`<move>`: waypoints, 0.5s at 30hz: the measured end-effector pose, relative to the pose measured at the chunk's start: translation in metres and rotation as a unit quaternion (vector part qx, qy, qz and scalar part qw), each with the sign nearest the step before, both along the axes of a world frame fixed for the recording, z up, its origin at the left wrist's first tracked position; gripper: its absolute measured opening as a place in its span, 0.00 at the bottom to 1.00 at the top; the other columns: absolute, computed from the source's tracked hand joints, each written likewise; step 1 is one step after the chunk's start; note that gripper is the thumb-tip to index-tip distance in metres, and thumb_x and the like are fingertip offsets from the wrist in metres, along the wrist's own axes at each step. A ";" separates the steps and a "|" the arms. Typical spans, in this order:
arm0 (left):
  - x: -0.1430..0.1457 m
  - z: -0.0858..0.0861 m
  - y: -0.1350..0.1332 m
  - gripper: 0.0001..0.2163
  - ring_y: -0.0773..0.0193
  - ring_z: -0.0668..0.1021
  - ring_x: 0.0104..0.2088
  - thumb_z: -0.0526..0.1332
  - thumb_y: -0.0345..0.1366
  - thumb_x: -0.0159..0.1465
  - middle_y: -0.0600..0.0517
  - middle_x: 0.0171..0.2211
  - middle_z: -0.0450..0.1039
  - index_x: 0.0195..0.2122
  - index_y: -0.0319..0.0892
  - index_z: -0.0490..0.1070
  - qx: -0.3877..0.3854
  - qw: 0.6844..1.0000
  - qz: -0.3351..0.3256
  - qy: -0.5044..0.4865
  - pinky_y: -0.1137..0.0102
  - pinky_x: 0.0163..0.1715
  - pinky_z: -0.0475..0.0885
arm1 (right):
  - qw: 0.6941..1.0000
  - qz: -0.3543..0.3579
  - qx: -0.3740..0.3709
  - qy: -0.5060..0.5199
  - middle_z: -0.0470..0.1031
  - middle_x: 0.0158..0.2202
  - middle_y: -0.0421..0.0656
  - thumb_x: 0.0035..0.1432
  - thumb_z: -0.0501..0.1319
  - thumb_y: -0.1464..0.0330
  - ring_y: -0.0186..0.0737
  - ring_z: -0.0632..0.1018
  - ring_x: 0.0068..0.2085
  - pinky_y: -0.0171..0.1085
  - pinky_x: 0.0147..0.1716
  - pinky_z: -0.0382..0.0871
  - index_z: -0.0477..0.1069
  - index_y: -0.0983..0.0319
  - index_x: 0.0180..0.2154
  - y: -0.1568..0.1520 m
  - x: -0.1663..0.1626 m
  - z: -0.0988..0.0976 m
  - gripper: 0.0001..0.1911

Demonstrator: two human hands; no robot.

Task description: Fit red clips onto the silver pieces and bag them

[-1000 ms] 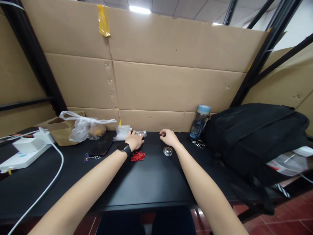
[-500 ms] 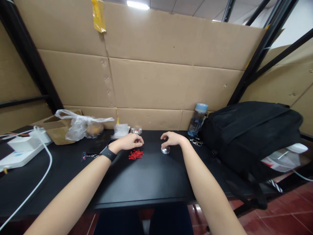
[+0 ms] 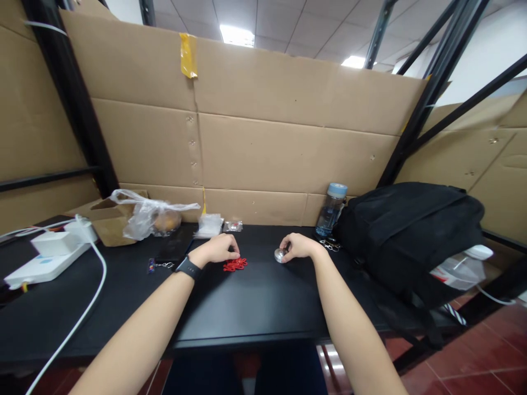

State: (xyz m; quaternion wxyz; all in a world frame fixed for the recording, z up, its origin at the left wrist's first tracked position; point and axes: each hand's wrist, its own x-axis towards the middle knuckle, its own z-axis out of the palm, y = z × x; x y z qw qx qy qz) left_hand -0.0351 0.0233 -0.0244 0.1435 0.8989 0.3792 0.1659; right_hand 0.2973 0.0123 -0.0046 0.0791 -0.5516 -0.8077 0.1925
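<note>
The red string lies at four o'clock from the left hand, probably light, soft, easy to pinch; those fingers are bunched, their grip I cannot tell. The right hand pinches the round case, at its eight o'clock, likely hard, slippery, best held by the rim.

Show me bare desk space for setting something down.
Bare black desktop shows between the tangled red cords and the front edge, and between those cords and the small round shiny object. Crowded: far left, white power strip; right, black fabric backpack.
</note>
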 end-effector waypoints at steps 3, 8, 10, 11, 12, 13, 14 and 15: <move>0.001 -0.002 0.001 0.09 0.58 0.81 0.39 0.65 0.39 0.59 0.47 0.38 0.82 0.35 0.43 0.83 -0.017 1.000 -0.005 0.005 0.70 0.44 0.71 | 1.000 0.002 0.008 -0.008 0.82 0.35 0.43 0.35 0.77 0.59 0.43 0.80 0.36 0.33 0.34 0.69 0.82 0.61 0.39 0.001 0.001 0.002 0.26; 0.001 -0.004 0.003 0.09 0.60 0.81 0.38 0.64 0.39 0.60 0.48 0.38 0.82 0.36 0.42 0.82 -0.040 0.999 -0.020 -0.001 0.72 0.44 0.71 | 0.999 0.015 0.026 -0.021 0.82 0.35 0.44 0.34 0.77 0.60 0.44 0.80 0.37 0.33 0.34 0.69 0.82 0.62 0.38 0.001 -0.002 0.003 0.25; 0.001 -0.004 0.003 0.08 0.60 0.81 0.38 0.65 0.39 0.60 0.49 0.38 0.82 0.35 0.42 0.82 -0.039 0.999 -0.023 -0.003 0.72 0.44 0.71 | 0.999 0.019 0.038 -0.023 0.82 0.34 0.44 0.35 0.77 0.60 0.44 0.80 0.36 0.34 0.33 0.69 0.82 0.62 0.37 0.000 -0.003 0.003 0.23; 0.002 -0.005 0.003 0.08 0.60 0.81 0.38 0.65 0.39 0.60 0.49 0.38 0.82 0.35 0.42 0.82 -0.035 0.999 -0.025 -0.006 0.71 0.44 0.70 | 0.999 0.020 0.043 -0.022 0.82 0.35 0.44 0.34 0.77 0.60 0.44 0.80 0.36 0.34 0.33 0.69 0.82 0.62 0.36 -0.001 -0.004 0.004 0.23; 0.003 -0.005 0.003 0.07 0.60 0.81 0.39 0.65 0.38 0.59 0.49 0.37 0.82 0.34 0.43 0.82 -0.030 0.999 -0.026 -0.011 0.71 0.45 0.70 | 0.998 0.021 0.048 -0.019 0.82 0.35 0.44 0.34 0.77 0.60 0.44 0.80 0.36 0.34 0.33 0.69 0.82 0.62 0.35 -0.001 -0.004 0.004 0.22; 0.004 -0.005 0.003 0.07 0.60 0.81 0.39 0.66 0.38 0.59 0.49 0.37 0.82 0.34 0.43 0.82 -0.025 0.999 -0.029 -0.019 0.71 0.45 0.70 | 0.998 0.023 0.052 -0.015 0.82 0.36 0.44 0.34 0.77 0.61 0.44 0.80 0.37 0.34 0.34 0.69 0.82 0.62 0.35 -0.002 -0.004 0.004 0.22; 0.004 -0.005 0.003 0.07 0.60 0.81 0.39 0.66 0.38 0.59 0.49 0.37 0.82 0.33 0.43 0.82 -0.021 0.999 -0.034 -0.029 0.70 0.45 0.70 | 0.998 0.025 0.056 -0.009 0.82 0.37 0.44 0.34 0.77 0.61 0.44 0.80 0.37 0.34 0.35 0.70 0.82 0.62 0.34 -0.002 -0.004 0.004 0.21; 0.005 -0.004 0.003 0.07 0.60 0.80 0.39 0.67 0.39 0.59 0.49 0.37 0.82 0.32 0.43 0.81 -0.019 0.998 -0.041 -0.042 0.70 0.45 0.70 | 0.998 0.029 0.062 -0.002 0.82 0.38 0.44 0.35 0.76 0.62 0.44 0.80 0.37 0.34 0.35 0.70 0.82 0.62 0.34 -0.002 -0.003 0.004 0.20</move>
